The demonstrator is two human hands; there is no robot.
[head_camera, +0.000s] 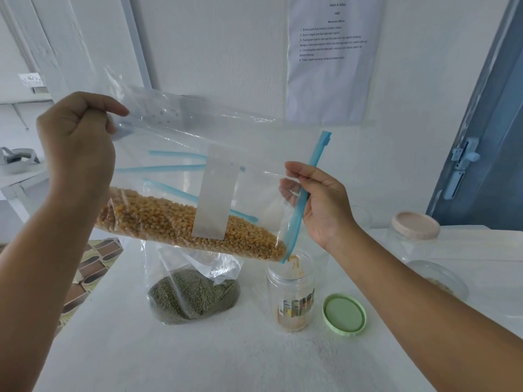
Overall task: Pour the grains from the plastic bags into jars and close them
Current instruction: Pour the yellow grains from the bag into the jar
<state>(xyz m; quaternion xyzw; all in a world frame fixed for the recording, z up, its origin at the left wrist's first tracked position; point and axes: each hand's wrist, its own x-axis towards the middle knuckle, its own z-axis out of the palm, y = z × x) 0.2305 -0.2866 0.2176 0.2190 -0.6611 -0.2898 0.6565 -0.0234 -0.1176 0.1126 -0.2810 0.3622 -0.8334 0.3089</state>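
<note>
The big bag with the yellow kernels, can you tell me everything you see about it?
The bag is clear, thin plastic with a blue zip strip along its open mouth and a white label panel. It is held in the air, tilted mouth-down. The left hand pinches its raised bottom corner; the right hand holds the mouth. Yellow kernels lie along the lower edge, spilling into an open clear jar below.

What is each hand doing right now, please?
Left hand: fingers pinch the raised bottom corner of the corn bag.
Right hand: fingers hold the bag's blue zip edge over the open jar.
</note>
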